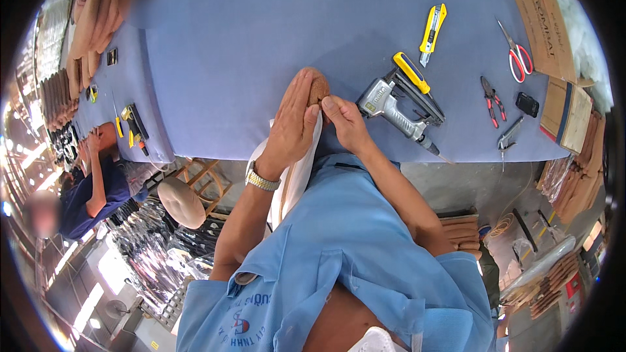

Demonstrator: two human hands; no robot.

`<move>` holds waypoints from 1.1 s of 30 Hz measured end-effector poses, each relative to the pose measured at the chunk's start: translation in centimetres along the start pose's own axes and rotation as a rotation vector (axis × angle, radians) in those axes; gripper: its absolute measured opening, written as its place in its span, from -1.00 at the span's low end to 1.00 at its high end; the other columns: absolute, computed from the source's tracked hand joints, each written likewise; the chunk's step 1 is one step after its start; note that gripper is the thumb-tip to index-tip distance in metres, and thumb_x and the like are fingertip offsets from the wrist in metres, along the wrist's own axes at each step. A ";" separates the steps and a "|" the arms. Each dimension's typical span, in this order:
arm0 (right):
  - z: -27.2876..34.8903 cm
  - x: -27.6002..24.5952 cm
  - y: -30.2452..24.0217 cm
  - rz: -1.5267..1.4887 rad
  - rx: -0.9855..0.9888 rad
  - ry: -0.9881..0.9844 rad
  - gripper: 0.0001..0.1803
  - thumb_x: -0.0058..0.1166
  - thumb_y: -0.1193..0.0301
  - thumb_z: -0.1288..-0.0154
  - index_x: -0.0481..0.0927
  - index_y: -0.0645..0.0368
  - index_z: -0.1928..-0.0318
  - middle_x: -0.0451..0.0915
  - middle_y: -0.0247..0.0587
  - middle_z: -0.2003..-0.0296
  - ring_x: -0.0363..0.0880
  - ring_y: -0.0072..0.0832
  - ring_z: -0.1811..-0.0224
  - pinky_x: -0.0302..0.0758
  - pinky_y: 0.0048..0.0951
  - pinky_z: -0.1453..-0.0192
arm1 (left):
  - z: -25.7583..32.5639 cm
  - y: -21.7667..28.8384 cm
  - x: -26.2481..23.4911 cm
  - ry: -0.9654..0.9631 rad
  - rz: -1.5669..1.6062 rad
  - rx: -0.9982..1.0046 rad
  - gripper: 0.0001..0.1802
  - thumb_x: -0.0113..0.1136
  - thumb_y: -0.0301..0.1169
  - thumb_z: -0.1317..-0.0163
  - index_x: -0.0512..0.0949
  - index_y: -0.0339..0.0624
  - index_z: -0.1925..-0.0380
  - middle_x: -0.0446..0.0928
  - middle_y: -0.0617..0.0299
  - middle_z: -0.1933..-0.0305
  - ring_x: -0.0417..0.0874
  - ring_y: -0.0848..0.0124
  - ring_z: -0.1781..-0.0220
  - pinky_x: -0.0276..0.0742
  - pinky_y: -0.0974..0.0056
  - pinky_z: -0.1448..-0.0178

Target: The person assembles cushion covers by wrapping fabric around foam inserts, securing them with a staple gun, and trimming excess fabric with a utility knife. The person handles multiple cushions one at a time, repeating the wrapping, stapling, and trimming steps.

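A long brown padded piece (318,83) with white cloth along its underside (302,179) is held at the near edge of the blue table, its rounded end pointing away from me. My left hand (291,120) lies along its top and side, fingers stretched together over the brown cover and thumb pressing near the right edge. At that same edge, my right hand (345,120) pinches the cover between thumb and bent fingers. Just right of my right hand lies a grey staple gun (391,105) with its air hose fitting toward me.
Beside the staple gun lie a yellow-handled screwdriver (412,73) and a yellow utility knife (433,34). Farther right are scissors (520,62), pliers (492,102), an air blow gun (508,136) and a cardboard box (536,19). Another person (98,189) sits at the left, near a stool (180,202).
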State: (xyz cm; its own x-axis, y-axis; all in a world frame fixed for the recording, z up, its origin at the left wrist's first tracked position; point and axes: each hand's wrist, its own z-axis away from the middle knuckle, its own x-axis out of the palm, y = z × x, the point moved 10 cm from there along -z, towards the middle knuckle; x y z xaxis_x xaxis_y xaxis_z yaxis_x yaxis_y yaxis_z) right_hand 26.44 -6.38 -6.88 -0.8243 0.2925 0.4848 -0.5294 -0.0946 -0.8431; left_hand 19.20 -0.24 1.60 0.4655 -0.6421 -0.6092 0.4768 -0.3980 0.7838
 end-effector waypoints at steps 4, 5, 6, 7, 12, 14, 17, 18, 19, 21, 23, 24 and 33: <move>0.1 -0.4 0.5 -0.010 0.014 0.007 -0.51 -0.11 0.13 -0.71 0.51 0.24 0.35 0.37 -0.53 0.48 0.25 -0.68 0.39 0.32 -0.51 0.28 | 0.1 0.9 0.3 -0.022 -0.091 -0.023 -0.34 -0.12 -0.22 -0.63 0.12 -0.42 -0.55 0.20 -0.31 -0.59 0.18 -0.18 -0.65 0.14 -0.04 -0.66; 0.1 -0.4 0.7 0.000 0.016 0.012 -0.51 -0.10 0.13 -0.71 0.52 0.24 0.34 0.36 -0.55 0.48 0.24 -0.70 0.38 0.32 -0.51 0.28 | 0.2 1.2 0.3 -0.024 -0.129 -0.037 -0.33 -0.11 -0.23 -0.62 0.11 -0.41 -0.56 0.19 -0.31 -0.59 0.17 -0.17 -0.65 0.15 -0.06 -0.65; 0.2 -0.3 0.5 0.006 -0.012 0.024 -0.51 -0.10 0.14 -0.71 0.53 0.25 0.33 0.36 -0.55 0.47 0.24 -0.70 0.38 0.31 -0.51 0.28 | 0.3 1.6 0.4 -0.026 -0.168 -0.051 -0.32 -0.09 -0.23 -0.61 0.10 -0.40 -0.57 0.19 -0.31 -0.59 0.17 -0.17 -0.66 0.16 -0.07 -0.64; 0.2 -0.3 0.3 0.012 -0.040 0.037 -0.52 -0.10 0.14 -0.71 0.55 0.25 0.32 0.36 -0.56 0.47 0.23 -0.70 0.37 0.31 -0.52 0.28 | 0.5 1.9 0.4 -0.029 -0.208 -0.063 -0.31 -0.08 -0.23 -0.60 0.08 -0.39 -0.58 0.19 -0.31 -0.59 0.16 -0.16 -0.66 0.18 -0.08 -0.63; -0.4 -0.3 -0.4 0.012 -0.046 0.021 -0.52 -0.09 0.15 -0.71 0.58 0.29 0.28 0.38 -0.54 0.46 0.26 -0.70 0.35 0.32 -0.49 0.28 | 1.7 2.6 0.7 -0.059 -0.418 -0.046 -0.18 0.10 -0.37 -0.46 -0.01 -0.39 -0.60 0.14 -0.30 -0.62 0.24 -0.18 -0.62 0.29 -0.04 -0.59; -0.5 -0.2 -0.4 0.029 -0.028 0.035 -0.52 -0.09 0.15 -0.70 0.58 0.30 0.28 0.38 -0.53 0.47 0.27 -0.71 0.34 0.32 -0.48 0.29 | 1.8 2.4 0.8 0.007 -0.467 -0.040 -0.18 0.15 -0.44 -0.39 0.06 -0.40 -0.58 0.22 -0.29 -0.59 0.32 -0.17 -0.58 0.37 -0.05 -0.54; 0.1 -0.7 -0.3 0.082 -0.025 0.103 -0.52 -0.08 0.14 -0.69 0.58 0.30 0.28 0.44 -0.42 0.50 0.30 -0.64 0.37 0.34 -0.42 0.31 | 1.9 2.3 1.5 0.090 -0.548 -0.050 -0.20 0.18 -0.50 -0.33 0.15 -0.39 -0.55 0.35 -0.28 -0.51 0.44 -0.14 -0.50 0.48 -0.06 -0.46; 0.2 -1.1 -0.2 0.172 -0.006 0.120 -0.55 -0.04 0.15 -0.66 0.59 0.30 0.28 0.48 -0.35 0.49 0.35 -0.57 0.38 0.38 -0.38 0.29 | 2.0 2.5 1.8 0.097 -0.578 -0.046 -0.22 0.19 -0.51 -0.32 0.18 -0.38 -0.53 0.39 -0.27 -0.48 0.47 -0.12 -0.48 0.50 -0.06 -0.44; 0.4 -1.7 -0.3 0.263 0.013 0.137 -0.58 0.01 0.16 -0.63 0.59 0.29 0.27 0.52 -0.28 0.47 0.41 -0.50 0.39 0.41 -0.35 0.28 | 2.1 2.6 2.0 0.103 -0.607 -0.041 -0.23 0.19 -0.51 -0.31 0.21 -0.37 -0.52 0.43 -0.26 -0.45 0.50 -0.11 -0.46 0.53 -0.06 -0.42; 1.4 -2.9 -2.2 0.441 -0.019 0.187 -0.67 0.11 0.21 -0.54 0.60 0.27 0.23 0.59 -0.15 0.38 0.52 -0.34 0.35 0.49 -0.29 0.22 | 2.1 2.3 2.1 0.107 -0.582 -0.096 -0.26 0.22 -0.48 -0.33 0.26 -0.32 -0.51 0.47 -0.15 -0.45 0.48 -0.04 -0.50 0.50 -0.09 -0.43; 2.9 -3.5 -5.8 0.606 -0.147 0.262 -0.76 0.23 0.29 -0.44 0.60 0.24 0.16 0.65 -0.03 0.24 0.63 -0.15 0.26 0.55 -0.23 0.15 | 2.2 2.2 2.1 0.115 -0.566 -0.138 -0.28 0.24 -0.46 -0.34 0.29 -0.29 -0.50 0.49 -0.10 -0.44 0.48 -0.01 -0.51 0.49 -0.10 -0.43; 4.1 -5.1 -6.6 0.737 -0.180 0.366 -0.76 0.27 0.37 -0.36 0.59 0.20 0.05 0.62 -0.01 0.11 0.63 -0.09 0.12 0.57 -0.21 0.08 | 2.2 2.2 1.8 0.123 -0.568 -0.153 -0.28 0.24 -0.45 -0.34 0.29 -0.28 -0.49 0.50 -0.10 -0.43 0.49 -0.01 -0.50 0.49 -0.10 -0.44; 5.5 -11.8 -2.0 1.467 0.014 0.357 -0.14 0.33 0.58 -0.09 0.39 -0.03 -0.46 0.45 0.03 -0.21 0.54 0.03 -0.16 0.55 -0.03 -0.16 | 2.0 2.5 1.2 0.178 -0.557 -0.084 -0.34 0.24 -0.45 -0.35 0.36 -0.25 -0.46 0.58 -0.12 -0.32 0.60 -0.05 -0.37 0.63 -0.08 -0.26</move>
State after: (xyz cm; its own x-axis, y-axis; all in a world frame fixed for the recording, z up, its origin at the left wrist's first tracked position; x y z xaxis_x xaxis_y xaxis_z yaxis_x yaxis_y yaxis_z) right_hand 36.13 -14.85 -9.66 -0.5195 0.1425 -0.8425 0.6924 -0.5076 -0.5127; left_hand 19.44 -3.33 3.06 0.2428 -0.2286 -0.9428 0.7391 -0.5859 0.3324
